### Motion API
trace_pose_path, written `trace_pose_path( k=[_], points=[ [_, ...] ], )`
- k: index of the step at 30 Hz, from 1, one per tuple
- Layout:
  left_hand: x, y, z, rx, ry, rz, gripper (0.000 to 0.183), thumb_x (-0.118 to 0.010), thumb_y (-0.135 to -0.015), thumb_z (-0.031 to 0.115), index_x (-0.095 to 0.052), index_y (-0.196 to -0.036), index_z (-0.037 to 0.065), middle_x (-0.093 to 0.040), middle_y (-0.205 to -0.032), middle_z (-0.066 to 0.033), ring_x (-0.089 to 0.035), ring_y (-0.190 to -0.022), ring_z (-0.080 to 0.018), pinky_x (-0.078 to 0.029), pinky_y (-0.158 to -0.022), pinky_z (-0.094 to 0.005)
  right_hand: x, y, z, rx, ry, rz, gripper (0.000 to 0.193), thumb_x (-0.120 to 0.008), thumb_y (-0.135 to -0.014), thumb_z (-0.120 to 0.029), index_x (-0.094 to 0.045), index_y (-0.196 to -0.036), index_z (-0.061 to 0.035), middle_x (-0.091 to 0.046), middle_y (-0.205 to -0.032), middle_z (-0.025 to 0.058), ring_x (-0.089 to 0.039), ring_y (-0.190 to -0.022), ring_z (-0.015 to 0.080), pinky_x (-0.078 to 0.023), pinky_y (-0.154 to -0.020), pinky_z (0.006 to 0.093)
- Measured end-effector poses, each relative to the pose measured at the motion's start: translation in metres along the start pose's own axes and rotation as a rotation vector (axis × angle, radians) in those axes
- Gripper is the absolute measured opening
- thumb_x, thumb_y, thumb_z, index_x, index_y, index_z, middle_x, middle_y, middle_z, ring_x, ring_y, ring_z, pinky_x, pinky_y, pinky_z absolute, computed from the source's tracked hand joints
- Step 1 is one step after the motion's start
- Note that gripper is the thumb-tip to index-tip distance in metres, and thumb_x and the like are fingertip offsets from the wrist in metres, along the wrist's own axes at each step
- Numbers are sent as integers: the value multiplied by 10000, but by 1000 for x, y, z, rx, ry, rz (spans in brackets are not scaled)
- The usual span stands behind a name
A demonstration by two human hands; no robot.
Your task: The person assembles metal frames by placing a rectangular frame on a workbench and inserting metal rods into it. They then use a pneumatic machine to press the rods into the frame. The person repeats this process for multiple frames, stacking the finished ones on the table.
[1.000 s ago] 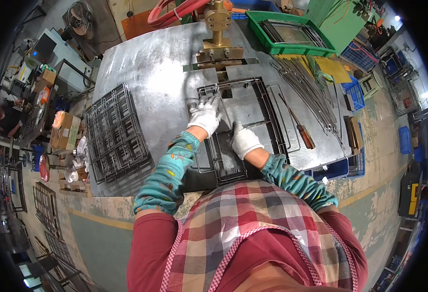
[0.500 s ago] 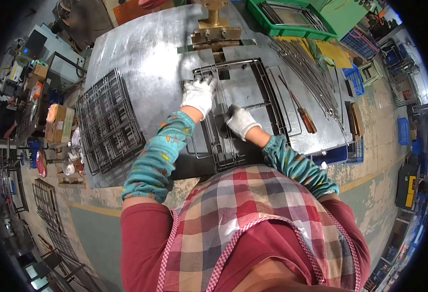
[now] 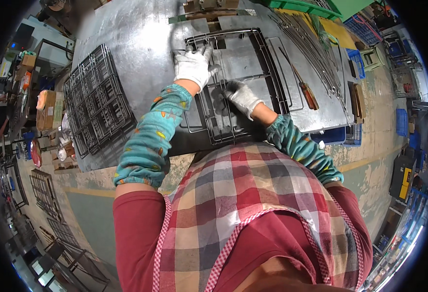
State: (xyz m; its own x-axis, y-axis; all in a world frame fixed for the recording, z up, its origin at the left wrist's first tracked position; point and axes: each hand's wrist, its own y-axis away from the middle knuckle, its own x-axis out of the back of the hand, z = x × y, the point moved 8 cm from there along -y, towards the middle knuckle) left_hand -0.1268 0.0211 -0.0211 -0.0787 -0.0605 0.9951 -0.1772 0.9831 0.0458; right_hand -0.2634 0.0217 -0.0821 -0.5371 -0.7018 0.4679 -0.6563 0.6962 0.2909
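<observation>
A dark rectangular wire frame (image 3: 265,63) lies on the metal table in front of me, with a crossbar inside and a wire loop sticking out on each side. My left hand (image 3: 193,67), in a white glove, rests over the frame's upper left rails with its fingers spread and its thumb out to the right. Lower down, my right hand (image 3: 244,99) wears a glove with darkened fingertips. Its fingers are curled round the frame's left inner rod; the fingertips are partly hidden.
On the left of the table (image 3: 141,63) lies a stack of wire grids (image 3: 98,100). A screwdriver (image 3: 307,92) and a bundle of thin metal rods (image 3: 316,63) are to the right. A metal fixture (image 3: 209,6) and a green tray (image 3: 311,7) stand at the far edge.
The whole scene has shifted upward in the picture. My left hand has spread its fingers, and its thumb now shows. My right hand stays by the same inner rod.
</observation>
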Motion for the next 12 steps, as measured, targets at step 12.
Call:
trace_pose_path(
  k=[12],
  points=[
    [-2,-1,3,49,-49,2,696,-436,-840,582,-317,-1395,179,-339,-1438,-54,-319,-1313,-316,-229,-1025,-599,12,13,-17,-81,353,52,414,-596,-796,-324,-562,-1096,-41,-613,-1002,255,-569,-1005,392,-470,-853,379]
  ],
)
